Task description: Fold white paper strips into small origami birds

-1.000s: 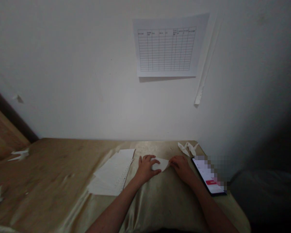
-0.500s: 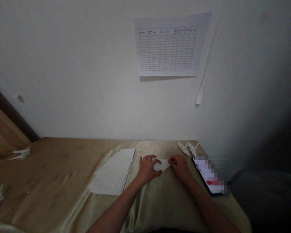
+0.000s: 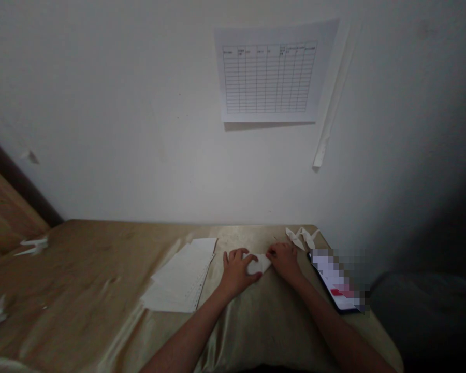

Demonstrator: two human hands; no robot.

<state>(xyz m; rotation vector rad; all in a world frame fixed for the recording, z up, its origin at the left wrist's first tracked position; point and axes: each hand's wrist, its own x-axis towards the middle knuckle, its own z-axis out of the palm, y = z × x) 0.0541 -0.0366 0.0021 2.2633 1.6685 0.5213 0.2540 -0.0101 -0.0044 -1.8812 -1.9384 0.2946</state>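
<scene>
A small piece of folded white paper (image 3: 255, 266) lies on the cloth-covered table in front of me. My left hand (image 3: 237, 269) holds down its left side, with thumb and index finger curved round it. At its upper right edge, the fingertips of my right hand (image 3: 285, 259) pinch the paper and a flap is turned over there. The fingers partly hide the paper's outline. To the left of my left hand is a loose stack of white sheets (image 3: 182, 277), some with holes along the right edge.
A phone (image 3: 336, 282) with a lit, blurred screen lies right of my right hand. Folded white paper pieces (image 3: 302, 237) sit at the back right corner; others (image 3: 33, 245) are at the far left. A printed table sheet (image 3: 270, 77) hangs on the wall behind the table (image 3: 101, 269).
My right hand has moved slightly left and up, bringing the paper's right corner inward, so the paper now looks shorter. My left hand stays in place.
</scene>
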